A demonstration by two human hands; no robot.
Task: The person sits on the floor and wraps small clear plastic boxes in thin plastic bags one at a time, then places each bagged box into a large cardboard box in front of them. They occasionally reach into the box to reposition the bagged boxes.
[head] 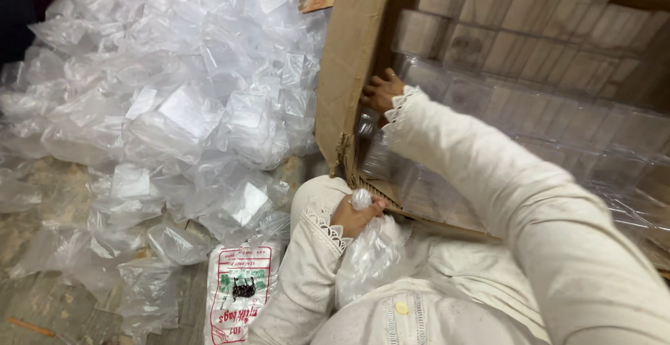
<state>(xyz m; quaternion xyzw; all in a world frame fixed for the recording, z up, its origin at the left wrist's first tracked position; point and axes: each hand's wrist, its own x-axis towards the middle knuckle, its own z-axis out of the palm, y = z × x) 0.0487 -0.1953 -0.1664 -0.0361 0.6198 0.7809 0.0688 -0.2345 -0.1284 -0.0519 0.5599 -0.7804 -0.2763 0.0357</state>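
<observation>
The left hand point(356, 214) is clenched around the gathered neck of a clear plastic bag point(373, 254) held at the lap. The right hand point(380, 91) reaches into a cardboard box point(349, 59), fingers touching stacked clear plastic containers point(488, 107); its grip is hidden. Filled clear bags point(174, 107) cover the floor.

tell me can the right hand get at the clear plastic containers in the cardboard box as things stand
Probably yes: the right hand is already inside the open brown cardboard box, at the stacked clear plastic containers, with nothing blocking it. The left hand grips a crumpled clear plastic bag.
</observation>
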